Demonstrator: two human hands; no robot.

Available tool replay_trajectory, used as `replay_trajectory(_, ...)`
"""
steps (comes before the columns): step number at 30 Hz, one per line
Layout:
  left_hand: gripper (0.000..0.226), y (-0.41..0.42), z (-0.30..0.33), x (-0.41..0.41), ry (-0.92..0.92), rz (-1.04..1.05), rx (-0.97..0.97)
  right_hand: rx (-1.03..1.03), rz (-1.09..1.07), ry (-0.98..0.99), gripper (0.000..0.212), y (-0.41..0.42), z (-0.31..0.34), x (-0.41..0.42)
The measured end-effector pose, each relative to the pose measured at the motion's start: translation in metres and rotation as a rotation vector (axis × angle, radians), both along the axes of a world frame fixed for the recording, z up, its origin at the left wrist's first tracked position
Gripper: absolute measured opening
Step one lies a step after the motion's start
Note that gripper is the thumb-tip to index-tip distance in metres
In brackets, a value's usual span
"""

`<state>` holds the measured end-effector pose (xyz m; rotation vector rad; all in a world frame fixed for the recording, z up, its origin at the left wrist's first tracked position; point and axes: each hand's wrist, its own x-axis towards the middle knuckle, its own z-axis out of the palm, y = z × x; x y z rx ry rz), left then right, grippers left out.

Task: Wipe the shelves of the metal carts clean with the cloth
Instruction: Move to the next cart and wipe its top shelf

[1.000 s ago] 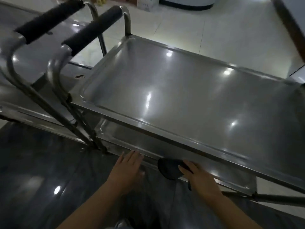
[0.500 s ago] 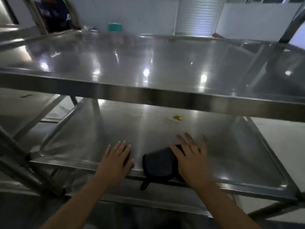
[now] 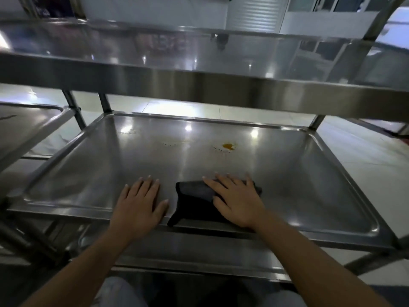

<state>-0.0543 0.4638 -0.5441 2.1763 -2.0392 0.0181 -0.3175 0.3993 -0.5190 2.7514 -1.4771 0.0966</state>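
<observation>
1. The middle shelf [image 3: 287, 173] of the steel cart is what's in front here, a shallow tray with a raised rim all round and rounded corners.
2. The right hand [image 3: 238, 200] lies flat on a dark cloth [image 3: 194, 196], fingers straight and spread, pressing it onto the shelf near the front edge. So that grip is open-palmed on the cloth, not curled round it.
3. The cloth is bunched under the palm, and one corner trails over the front rim of the shelf on the left side.
4. The left hand [image 3: 141, 200] sits just beside the cloth, not touching it as far as I can see. It's flat on the bare metal with fingers straight and the thumb out toward the cloth, holding nothing.
5. Further back on the same shelf there's a small yellow-orange stain [image 3: 228, 146] with some pale specks next to it, and another faint crusty patch [image 3: 170, 144] to its left. Both are well apart from the cloth.
6. The top shelf [image 3: 199, 56] hangs over the whole thing and is shiny, full of ceiling light reflections.
7. A lower shelf [image 3: 199, 251] shows under the front rim.
8. A second cart's shelf [image 3: 26, 127] sits off to the left, just beside this one.
9. The pale tiled floor [image 3: 365, 173] shows on the right.
</observation>
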Motion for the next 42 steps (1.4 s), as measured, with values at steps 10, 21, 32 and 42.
replay_trajectory(10,0.080,-0.019,0.014,0.005,-0.106,-0.064,0.072,0.055,0.128,0.072,0.055,0.031,0.012,-0.006)
replay_trajectory(21,0.057,-0.033,0.005,0.011,0.060,-0.080,-0.050,0.038,-0.045,0.055,0.055,-0.042,-0.003,-0.020)
replay_trajectory(32,0.064,-0.036,0.023,-0.010,-0.019,-0.080,-0.003,0.055,-0.592,-0.007,0.061,-0.023,0.005,-0.011)
replay_trajectory(42,0.065,-0.057,0.009,-0.033,0.075,-0.099,-0.038,0.030,-0.272,0.058,0.051,-0.057,-0.005,-0.058)
